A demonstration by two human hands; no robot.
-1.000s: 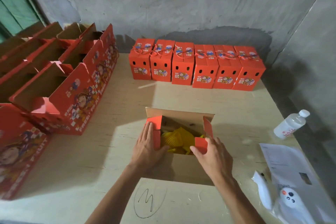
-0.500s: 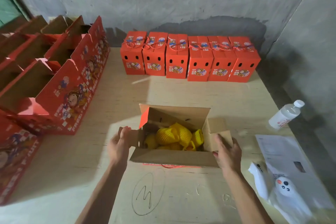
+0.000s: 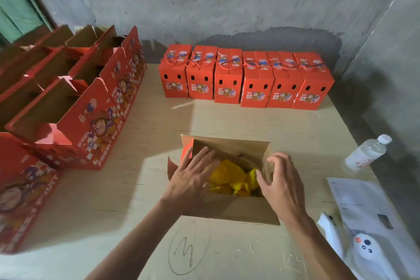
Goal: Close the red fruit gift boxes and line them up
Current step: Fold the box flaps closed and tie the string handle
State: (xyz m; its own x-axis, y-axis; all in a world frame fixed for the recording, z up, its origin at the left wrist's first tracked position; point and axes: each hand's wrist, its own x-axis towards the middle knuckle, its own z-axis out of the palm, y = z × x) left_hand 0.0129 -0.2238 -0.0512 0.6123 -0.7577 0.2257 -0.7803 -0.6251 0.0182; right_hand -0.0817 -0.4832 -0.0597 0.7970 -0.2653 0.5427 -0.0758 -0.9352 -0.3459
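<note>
An open red fruit gift box stands on the table in front of me, brown inside, with fruit in yellow foam nets showing. My left hand lies flat with straight fingers on the box's left end flap, pressing it inward. My right hand hovers over the right end flap with fingers loosely bent, touching its edge. The far flap stands upright. Several closed red gift boxes with rope handles stand in a row along the back wall.
Several large open red boxes fill the left side of the table. A clear plastic bottle lies at the right edge, with a paper sheet and a white toy in a bag nearer to me.
Both hands left the outer ends of the box and came up over its top. The left hand now presses the left end flap inward, and the right hand reaches the right flap.
</note>
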